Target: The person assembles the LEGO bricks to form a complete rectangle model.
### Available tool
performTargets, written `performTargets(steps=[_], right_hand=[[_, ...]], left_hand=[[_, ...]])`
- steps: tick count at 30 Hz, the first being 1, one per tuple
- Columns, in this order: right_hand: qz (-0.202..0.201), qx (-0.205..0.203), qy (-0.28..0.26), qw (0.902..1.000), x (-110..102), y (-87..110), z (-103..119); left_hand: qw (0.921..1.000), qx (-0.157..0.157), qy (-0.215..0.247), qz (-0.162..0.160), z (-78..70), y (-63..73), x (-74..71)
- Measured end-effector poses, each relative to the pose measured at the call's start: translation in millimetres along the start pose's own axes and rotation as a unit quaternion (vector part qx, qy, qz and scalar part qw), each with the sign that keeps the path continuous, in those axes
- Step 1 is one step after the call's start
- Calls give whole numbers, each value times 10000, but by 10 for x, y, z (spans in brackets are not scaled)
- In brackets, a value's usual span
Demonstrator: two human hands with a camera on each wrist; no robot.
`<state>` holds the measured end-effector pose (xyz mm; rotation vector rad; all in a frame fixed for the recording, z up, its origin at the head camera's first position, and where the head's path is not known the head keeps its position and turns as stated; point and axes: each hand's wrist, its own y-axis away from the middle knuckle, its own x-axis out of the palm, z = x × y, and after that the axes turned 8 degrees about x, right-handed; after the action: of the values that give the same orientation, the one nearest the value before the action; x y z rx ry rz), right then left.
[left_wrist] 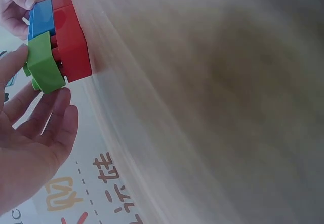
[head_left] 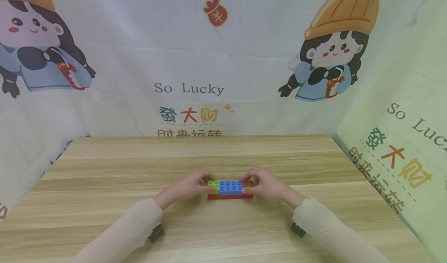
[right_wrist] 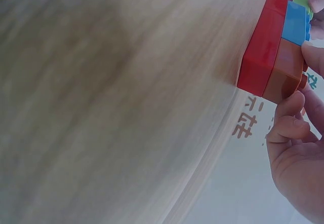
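A row of toy building bricks stands on the table, with red bricks [head_left: 230, 196] as the bottom layer. On top sit a green brick [left_wrist: 44, 66], a blue brick [head_left: 230, 186] and an orange-brown brick [right_wrist: 287, 67]. My left hand [head_left: 193, 182] pinches the green brick at the left end between thumb and fingers. That brick tilts a little, and red studs show in the gap under it in the left wrist view. At the other end, my right hand [head_left: 268, 183] pinches the orange-brown brick, which lies flush on the red. The blue brick lies between the two hands.
The wood-grain table [head_left: 139, 158] extends around the bricks. Behind it hangs a printed cloth [head_left: 139, 53], with more cloth along both sides. Dark wrist devices show under the left sleeve [head_left: 122, 228] and the right sleeve [head_left: 335, 232].
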<state>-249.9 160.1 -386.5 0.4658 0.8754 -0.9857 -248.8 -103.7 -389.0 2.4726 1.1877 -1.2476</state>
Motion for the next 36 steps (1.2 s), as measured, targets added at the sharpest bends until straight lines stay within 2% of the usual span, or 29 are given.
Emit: performTargets(steps=[6, 16, 27, 31, 36], right_hand=[[-21, -39, 23, 10000, 3, -3, -12], [-6, -67, 6, 10000, 24, -8, -31], [10, -119, -66, 9999, 11, -2, -7], [-44, -221, -55, 9997, -7, 2, 5], [-32, -222, -3, 9997, -8, 8, 11]], left_hand=[[9991, -11, -430, 28, -35, -55, -16], [9935, 88, -1067, 392, -61, -108, -31], [9917, -36, -1116, 632, -114, -138, -62], [9909, 7, -1219, 578, -120, -144, -47], [9907, -116, -1281, 444, -114, -102, -14]])
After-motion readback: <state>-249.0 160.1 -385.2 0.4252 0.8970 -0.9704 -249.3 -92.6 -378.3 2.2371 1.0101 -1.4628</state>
